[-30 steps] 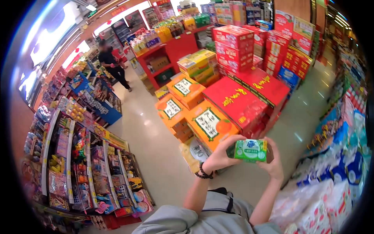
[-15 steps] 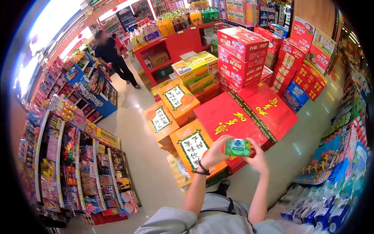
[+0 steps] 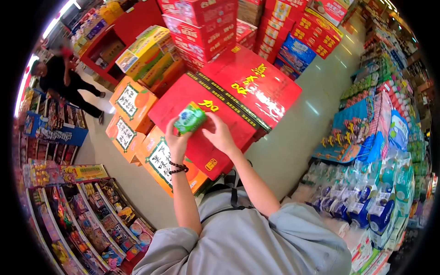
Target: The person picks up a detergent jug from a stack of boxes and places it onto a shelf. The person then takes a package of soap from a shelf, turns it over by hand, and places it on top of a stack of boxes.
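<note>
A small green packet (image 3: 190, 118) with a blue and white logo is held up over the large red carton (image 3: 197, 142) with yellow characters. My left hand (image 3: 176, 137) grips the packet's left side and lower edge, and a dark bead bracelet circles that wrist. On the other side, my right hand (image 3: 220, 133) has its fingertips at the packet's right edge, the thumb apart from the fingers. Orange cartons (image 3: 160, 160) with white labels stand beside the red carton, under my left forearm.
Stacked red boxes (image 3: 201, 32) rise behind the large carton. Snack shelves (image 3: 87, 220) stand at lower left, beside an aisle floor (image 3: 133, 192). A person in dark clothes (image 3: 68, 82) is at upper left. Wrapped bottles (image 3: 357, 197) fill the lower right.
The view has turned to the right and down. The packet has tilted and now appears further left and higher, above the red carton. The other person has moved nearer.
</note>
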Tool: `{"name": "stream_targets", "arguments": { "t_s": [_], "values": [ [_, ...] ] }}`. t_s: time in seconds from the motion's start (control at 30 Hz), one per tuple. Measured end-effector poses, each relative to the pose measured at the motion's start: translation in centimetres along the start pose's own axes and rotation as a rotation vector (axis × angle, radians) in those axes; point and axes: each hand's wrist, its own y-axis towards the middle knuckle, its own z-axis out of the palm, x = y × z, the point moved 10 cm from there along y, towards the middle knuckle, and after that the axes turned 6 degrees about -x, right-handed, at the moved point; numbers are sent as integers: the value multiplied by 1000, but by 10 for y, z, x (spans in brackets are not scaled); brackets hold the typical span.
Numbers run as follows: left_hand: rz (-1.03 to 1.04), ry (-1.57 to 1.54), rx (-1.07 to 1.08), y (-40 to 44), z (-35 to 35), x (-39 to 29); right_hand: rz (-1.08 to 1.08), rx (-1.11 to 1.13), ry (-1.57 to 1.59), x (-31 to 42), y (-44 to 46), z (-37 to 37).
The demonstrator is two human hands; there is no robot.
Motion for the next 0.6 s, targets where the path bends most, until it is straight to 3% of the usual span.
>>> {"name": "stream_targets", "arguments": {
  "t_s": [0.17,0.27,0.33,0.37,0.4,0.47,0.6],
  "values": [
    [-81,-93,-72,17,1,6,76,30,229,1,0,0],
    [-83,-42,9,26,2,14,194,58,299,-5,2,-22],
    [206,552,79,33,7,-3,171,-53,276,-4,4,-55],
    [365,922,-3,22,15,-32,193,-83,263,-4,5,-72],
    [502,1019,8,18,35,-57,219,-141,253,-3,-1,-92],
    [448,969,229,33,47,-40,175,-270,272,2,-7,-122],
    [307,931,275,43,37,-39,167,-489,348,1,-23,-157]
  ]
}}
